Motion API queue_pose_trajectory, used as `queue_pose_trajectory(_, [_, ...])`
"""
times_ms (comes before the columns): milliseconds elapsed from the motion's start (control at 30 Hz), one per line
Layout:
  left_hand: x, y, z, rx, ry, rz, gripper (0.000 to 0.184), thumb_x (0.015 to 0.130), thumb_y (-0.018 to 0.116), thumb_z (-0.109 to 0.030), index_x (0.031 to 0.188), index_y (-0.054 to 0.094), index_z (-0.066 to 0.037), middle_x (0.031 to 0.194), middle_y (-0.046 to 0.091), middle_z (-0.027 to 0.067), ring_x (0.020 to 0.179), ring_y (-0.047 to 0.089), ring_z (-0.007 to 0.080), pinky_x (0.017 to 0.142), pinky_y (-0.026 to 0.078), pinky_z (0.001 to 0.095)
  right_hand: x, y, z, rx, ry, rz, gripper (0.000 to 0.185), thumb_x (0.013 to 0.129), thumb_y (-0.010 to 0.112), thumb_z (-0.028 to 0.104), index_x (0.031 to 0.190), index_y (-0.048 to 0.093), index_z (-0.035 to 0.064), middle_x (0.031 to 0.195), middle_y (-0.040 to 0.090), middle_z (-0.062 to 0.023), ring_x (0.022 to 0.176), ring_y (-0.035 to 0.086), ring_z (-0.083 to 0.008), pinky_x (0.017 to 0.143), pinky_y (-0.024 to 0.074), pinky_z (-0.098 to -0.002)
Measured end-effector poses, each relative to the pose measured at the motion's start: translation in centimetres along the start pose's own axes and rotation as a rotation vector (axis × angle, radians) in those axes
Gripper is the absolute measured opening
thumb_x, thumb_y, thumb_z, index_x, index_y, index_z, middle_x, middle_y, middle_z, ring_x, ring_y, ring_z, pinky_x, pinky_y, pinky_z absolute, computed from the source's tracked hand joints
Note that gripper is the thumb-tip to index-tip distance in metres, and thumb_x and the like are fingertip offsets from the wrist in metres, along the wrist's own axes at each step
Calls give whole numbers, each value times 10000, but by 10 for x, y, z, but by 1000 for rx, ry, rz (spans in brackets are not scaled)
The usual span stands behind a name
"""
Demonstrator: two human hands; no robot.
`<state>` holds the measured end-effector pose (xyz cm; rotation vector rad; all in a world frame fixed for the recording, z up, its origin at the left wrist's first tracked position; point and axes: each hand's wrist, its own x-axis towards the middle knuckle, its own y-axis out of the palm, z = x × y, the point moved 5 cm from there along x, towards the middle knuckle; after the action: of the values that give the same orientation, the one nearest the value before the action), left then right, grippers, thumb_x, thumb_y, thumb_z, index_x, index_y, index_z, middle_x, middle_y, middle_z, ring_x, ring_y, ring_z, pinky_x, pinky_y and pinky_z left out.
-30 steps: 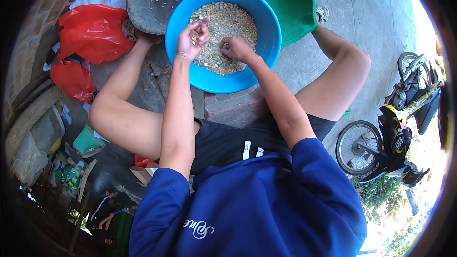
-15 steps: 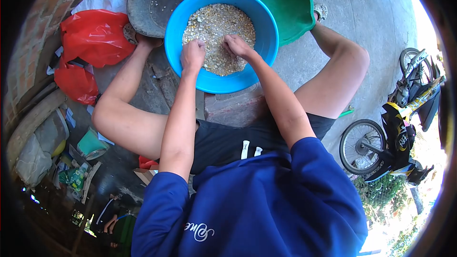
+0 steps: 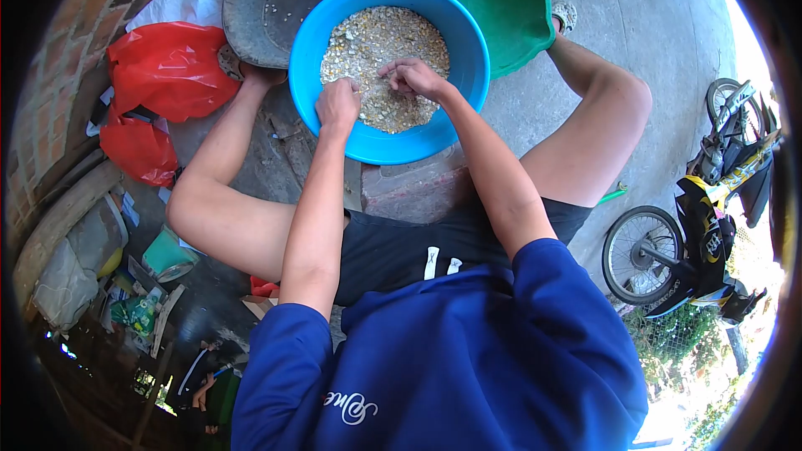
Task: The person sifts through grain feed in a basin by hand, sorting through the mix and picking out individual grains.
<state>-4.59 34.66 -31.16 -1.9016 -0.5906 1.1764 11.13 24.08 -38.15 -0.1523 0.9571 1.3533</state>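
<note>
A blue basin stands between my legs, with a wide layer of pale yellow and whitish grain, like broken corn, in it. At the basin's near left side my left hand is closed over the edge of the grain, its fingers curled; what they hold, if anything, is hidden. My right hand hovers over or touches the grain on the right. Its index finger points left and the fingers are partly apart, with nothing visible in them.
Behind the basin are a dark worn tub with a few kernels and a green basin. Red plastic bags lie at left, near a brick wall. A teal container is lower left; a motorbike stands right.
My right hand has lifted slightly and its fingers have loosened, the index finger now reaching left. My left hand has shifted slightly downward, still closed. The view has tilted a little.
</note>
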Motion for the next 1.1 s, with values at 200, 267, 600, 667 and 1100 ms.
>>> queue_pose_trajectory(200, [-2, -3, -2, -28, 20, 10, 134, 860, 760, -233, 951, 780, -137, 922, 753, 174, 898, 722, 384, 771, 575, 490, 8, 12, 18, -642, -290, -206, 248, 917, 595, 195, 1018, 766, 47, 835, 730, -149, 721, 675, -248, 712, 542, -406])
queue_pose_trajectory(267, [-1, -2, -3, -38, 27, 11, 138, 862, 750, -240, 949, 772, -136, 906, 751, 177, 891, 721, 388, 765, 574, 492, -4, 25, 34, -784, -270, -257, 207, 882, 655, 221, 966, 781, 80, 908, 753, -193, 820, 726, -318, 811, 561, -444])
queue_pose_trajectory(600, [18, 14, 13, -573, -97, 13, 239, 905, 548, -260, 820, 604, -44, 748, 651, 136, 716, 637, 357, 667, 507, 484, -8, 54, 22, -1016, -254, -321, 228, 862, 697, 242, 1050, 748, 124, 941, 742, -211, 922, 713, -401, 869, 557, -509])
queue_pose_trajectory(667, [33, 34, 29, -928, -160, 182, 260, 913, 476, -260, 744, 536, -71, 624, 534, 72, 556, 525, 270, 535, 439, 432, -4, 53, 17, -1004, -283, -344, 227, 865, 678, 246, 1043, 747, 124, 954, 740, -213, 924, 713, -401, 869, 558, -509])
queue_pose_trajectory(1100, [18, 8, -4, -2040, -159, 817, 397, 1070, 402, -236, 678, 353, -193, 531, 204, -70, 420, 201, 71, 398, 188, 264, 15, 38, -8, -183, -52, -31, 345, 970, 427, 264, 692, 506, 77, 623, 517, -48, 535, 482, -209, 520, 397, -412])
